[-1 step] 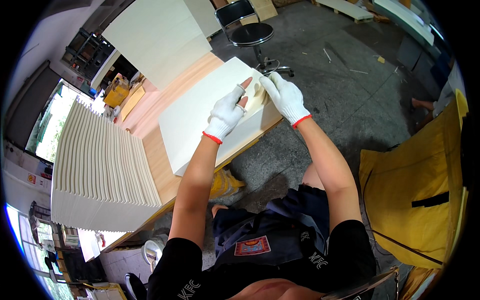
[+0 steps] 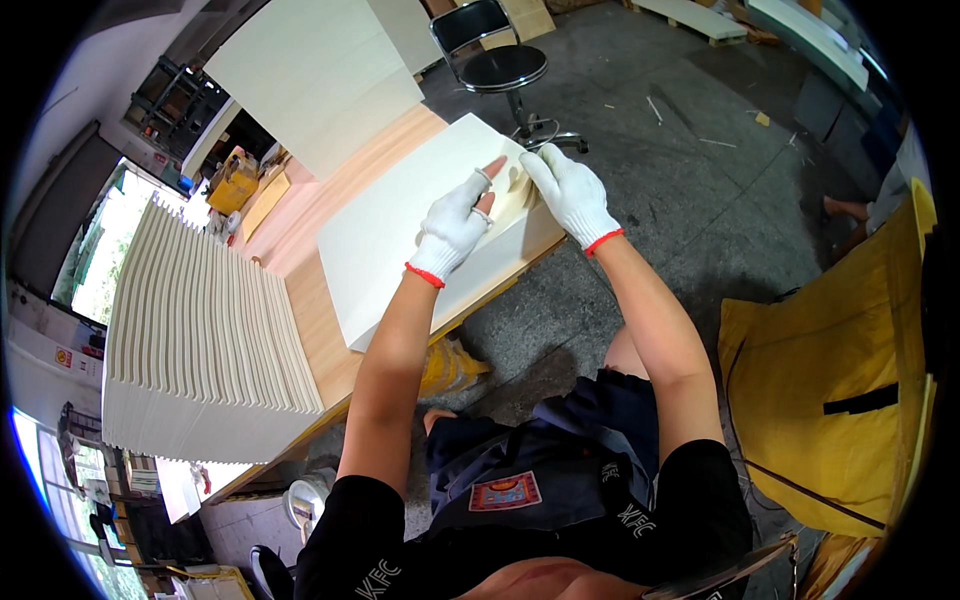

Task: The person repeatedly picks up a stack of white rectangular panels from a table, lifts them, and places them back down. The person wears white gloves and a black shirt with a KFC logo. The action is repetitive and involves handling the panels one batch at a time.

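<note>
A thick stack of white sheets [image 2: 385, 220] lies on the wooden table in front of me. Over its right part is my left hand [image 2: 455, 228], in a white knitted glove with a red cuff. Two bare fingertips stick out of that glove, apart and stretched toward the stack's right edge, and nothing shows in its grasp. My right hand [image 2: 575, 195], gloved likewise, is at the right end of the stack with its fingers bent round the edge. Between the hands the sheet edges look fanned and slightly curled. The right fingertips are partly hidden.
To the left a tall, stepped pile of white sheets [image 2: 200, 330] stands on the table [image 2: 325, 335]. A large pale board [image 2: 320, 85] is at the back, near a yellow box [image 2: 233, 182]. Beyond the table is a black chair [image 2: 503, 68]; a yellow cloth cover [image 2: 820, 400] is at right.
</note>
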Available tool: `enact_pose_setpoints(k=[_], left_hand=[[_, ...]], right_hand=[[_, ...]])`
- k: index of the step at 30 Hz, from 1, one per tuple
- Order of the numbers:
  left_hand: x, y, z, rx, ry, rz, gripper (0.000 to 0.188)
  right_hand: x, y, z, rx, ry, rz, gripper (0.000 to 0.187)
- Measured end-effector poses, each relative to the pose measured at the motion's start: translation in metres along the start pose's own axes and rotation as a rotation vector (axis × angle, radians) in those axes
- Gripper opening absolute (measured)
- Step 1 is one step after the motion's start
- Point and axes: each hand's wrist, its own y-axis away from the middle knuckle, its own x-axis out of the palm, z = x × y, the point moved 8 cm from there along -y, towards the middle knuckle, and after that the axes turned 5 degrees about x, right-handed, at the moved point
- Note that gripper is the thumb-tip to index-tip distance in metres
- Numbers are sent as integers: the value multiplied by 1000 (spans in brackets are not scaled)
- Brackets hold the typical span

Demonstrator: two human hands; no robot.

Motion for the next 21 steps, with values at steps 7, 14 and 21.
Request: enact_pose_setpoints(k=[7, 14, 21], left_hand=[[7, -1, -5, 11, -67, 113, 42], [3, 0, -10, 108, -119, 44, 37], [1, -2, -11, 79, -100, 59, 30]], right_hand=[[2, 1, 0, -19, -26, -34, 47], [0, 1, 0, -9, -45, -32, 46], [2, 0, -5, -7, -38, -38, 46]])
